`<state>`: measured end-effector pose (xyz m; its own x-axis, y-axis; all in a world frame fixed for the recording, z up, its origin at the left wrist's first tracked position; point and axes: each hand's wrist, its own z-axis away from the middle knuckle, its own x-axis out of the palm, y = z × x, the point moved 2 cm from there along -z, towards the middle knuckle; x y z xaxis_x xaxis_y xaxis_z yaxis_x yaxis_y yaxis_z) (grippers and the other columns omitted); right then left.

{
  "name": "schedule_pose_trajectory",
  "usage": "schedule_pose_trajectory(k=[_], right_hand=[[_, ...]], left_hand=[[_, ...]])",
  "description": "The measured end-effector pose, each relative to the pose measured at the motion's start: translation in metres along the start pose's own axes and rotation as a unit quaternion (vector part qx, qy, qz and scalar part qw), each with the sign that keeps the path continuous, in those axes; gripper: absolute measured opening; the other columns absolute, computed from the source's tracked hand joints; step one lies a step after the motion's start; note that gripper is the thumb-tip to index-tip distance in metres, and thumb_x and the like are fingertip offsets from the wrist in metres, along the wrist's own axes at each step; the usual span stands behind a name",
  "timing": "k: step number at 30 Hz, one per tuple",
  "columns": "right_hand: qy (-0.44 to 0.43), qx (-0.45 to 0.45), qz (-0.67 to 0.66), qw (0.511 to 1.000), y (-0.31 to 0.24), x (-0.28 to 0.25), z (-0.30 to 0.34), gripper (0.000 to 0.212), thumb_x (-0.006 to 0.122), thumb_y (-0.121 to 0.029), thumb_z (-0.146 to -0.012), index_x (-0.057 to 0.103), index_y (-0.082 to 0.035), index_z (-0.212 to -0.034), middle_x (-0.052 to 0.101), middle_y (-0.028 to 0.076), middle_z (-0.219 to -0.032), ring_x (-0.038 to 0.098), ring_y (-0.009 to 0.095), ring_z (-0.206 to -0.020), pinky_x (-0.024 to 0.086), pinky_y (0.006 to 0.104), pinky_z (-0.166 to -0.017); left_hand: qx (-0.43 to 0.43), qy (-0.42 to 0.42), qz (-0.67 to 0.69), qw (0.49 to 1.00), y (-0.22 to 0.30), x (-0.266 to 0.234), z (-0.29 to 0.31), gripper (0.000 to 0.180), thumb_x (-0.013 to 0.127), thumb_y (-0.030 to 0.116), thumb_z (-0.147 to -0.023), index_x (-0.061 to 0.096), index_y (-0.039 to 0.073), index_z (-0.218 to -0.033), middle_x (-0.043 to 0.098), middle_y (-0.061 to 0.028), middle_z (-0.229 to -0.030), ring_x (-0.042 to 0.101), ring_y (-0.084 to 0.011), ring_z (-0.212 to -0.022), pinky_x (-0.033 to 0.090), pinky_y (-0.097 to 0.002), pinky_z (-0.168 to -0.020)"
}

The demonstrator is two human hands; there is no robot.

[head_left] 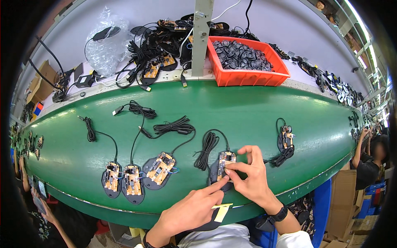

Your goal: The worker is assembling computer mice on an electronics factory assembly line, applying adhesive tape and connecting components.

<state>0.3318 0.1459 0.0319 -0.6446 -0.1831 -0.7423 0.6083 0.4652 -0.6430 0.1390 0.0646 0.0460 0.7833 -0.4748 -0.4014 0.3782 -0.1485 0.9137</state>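
Observation:
A black mouse base with an orange circuit board (223, 161) lies on the green conveyor belt (248, 115), its coiled black cable (206, 149) beside it. My right hand (251, 175) rests on this base, fingers pinching at the board's near end. From below, my left hand (192, 211) reaches in, its index finger pointing at and touching the base's lower edge. A small yellow strip (222, 211) sticks out next to my left hand.
Three more mouse bases with boards (134, 180) and cables lie to the left on the belt, another (286, 140) to the right. Behind the belt are an orange bin of dark parts (244, 60), a metal post (201, 37), cable piles and a plastic bag (105, 41). A person (368, 159) works at right.

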Motion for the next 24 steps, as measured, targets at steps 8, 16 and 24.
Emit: schedule_pose_trajectory(k=[8,16,24], right_hand=[[0.012,0.097,-0.05,0.994,0.0,0.011,-0.007,0.068,0.075,-0.001,-0.077,0.052,-0.003,-0.141,0.046,0.019,-0.136,0.041,0.038,-0.126,0.035,0.0478,-0.112],[0.017,0.024,-0.027,0.999,0.003,-0.003,0.009,0.067,0.07,0.003,-0.075,0.054,-0.003,-0.139,0.049,0.02,-0.135,0.043,0.04,-0.126,0.038,0.0492,-0.112],[0.094,-0.141,0.047,0.984,0.026,-0.092,-0.154,0.025,0.072,-0.002,-0.084,0.068,-0.002,-0.109,0.069,0.016,-0.11,0.064,0.037,-0.109,0.052,0.0454,-0.097]], left_hand=[[0.015,0.021,0.008,1.0,0.004,0.001,0.002,0.023,0.067,-0.006,-0.075,0.056,0.001,-0.094,0.046,-0.0276,-0.158,0.069,-0.0452,-0.082,0.055,-0.0469,-0.067],[0.022,0.01,-0.023,0.999,0.004,-0.001,-0.009,0.023,0.069,-0.005,-0.075,0.059,0.001,-0.095,0.047,-0.0308,-0.155,0.069,-0.0489,-0.09,0.057,-0.0473,-0.074],[0.027,0.104,0.053,0.993,0.011,-0.028,0.028,0.014,0.075,0.004,-0.082,0.065,0.0,-0.091,0.061,-0.0316,-0.135,0.063,-0.0491,-0.119,0.053,-0.0473,-0.094]])
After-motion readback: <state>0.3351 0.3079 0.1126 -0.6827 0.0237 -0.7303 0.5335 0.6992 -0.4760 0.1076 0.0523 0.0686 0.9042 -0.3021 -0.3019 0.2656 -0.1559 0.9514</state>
